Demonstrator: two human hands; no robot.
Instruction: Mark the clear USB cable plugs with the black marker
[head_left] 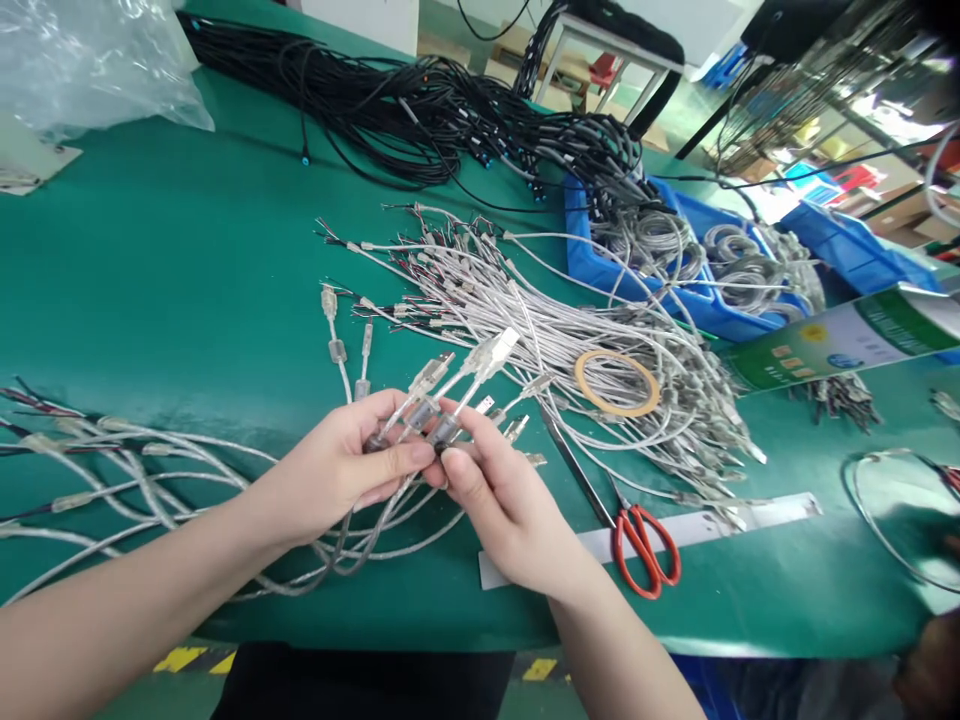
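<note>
Several USB cables (444, 428) with clear plugs and dark ferrite beads are gathered between my two hands above the green table. My left hand (365, 455) is closed round some of them just below the plugs, thumb on top. Beside it, my right hand (501, 490) pinches others at the beads, its thumb close to my left thumb. The plugs point up and away from me. Two more USB plugs (330, 303) lie on the table beyond my left hand. From beneath my hands the grey cable lengths (187, 440) run left to ends with bare coloured wires.
Red-handled scissors (646, 550) lie across a steel ruler (720, 525) at right. Behind are a heap of grey cables (510, 310), a tape ring (581, 370), blue bins (581, 250) and black cables (375, 100). A plastic bag (97, 70) sits far left. Someone's hand (934, 660) shows at lower right.
</note>
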